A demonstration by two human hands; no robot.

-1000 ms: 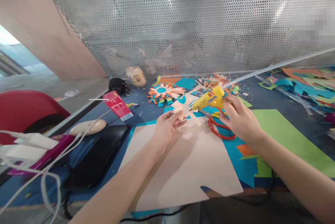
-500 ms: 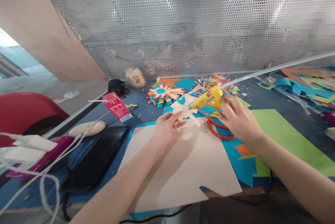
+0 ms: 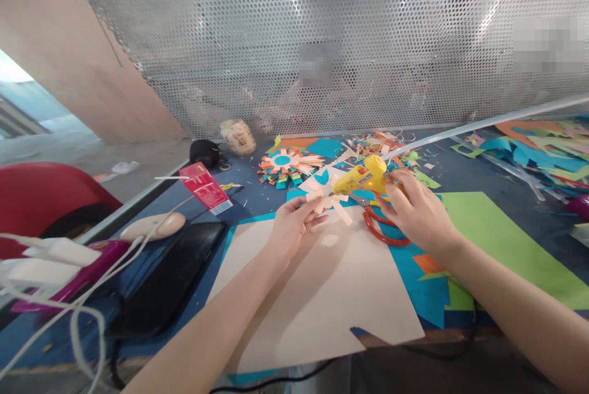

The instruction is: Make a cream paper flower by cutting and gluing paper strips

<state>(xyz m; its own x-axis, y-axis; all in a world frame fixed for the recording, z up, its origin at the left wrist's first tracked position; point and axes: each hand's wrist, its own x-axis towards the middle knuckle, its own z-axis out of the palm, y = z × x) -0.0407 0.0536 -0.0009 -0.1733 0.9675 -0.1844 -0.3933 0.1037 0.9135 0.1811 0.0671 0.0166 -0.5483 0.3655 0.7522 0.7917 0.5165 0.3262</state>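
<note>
Left hand (image 3: 294,222) pinches the pale paper flower (image 3: 322,188) — right hand (image 3: 414,213) fully wrapped round the yellow glue gun (image 3: 361,178), nozzle touching it, w/ red scissors (image 3: 381,228) just near.

On the tabletop (image 3: 257,197) a paper sheet (image 3: 322,296) lies nearest. Above its far edge, a cut paper piece (image 3: 319,185) meets the glue gun (image 3: 359,179), and scissors (image 3: 373,229) lie beneath. Behind sits a layered flower (image 3: 285,167), before the mesh screen (image 3: 322,26).

A shiny perforated metal screen (image 3: 322,32) backs the blue worktable (image 3: 257,197), beside a tan wall (image 3: 69,44).
</note>
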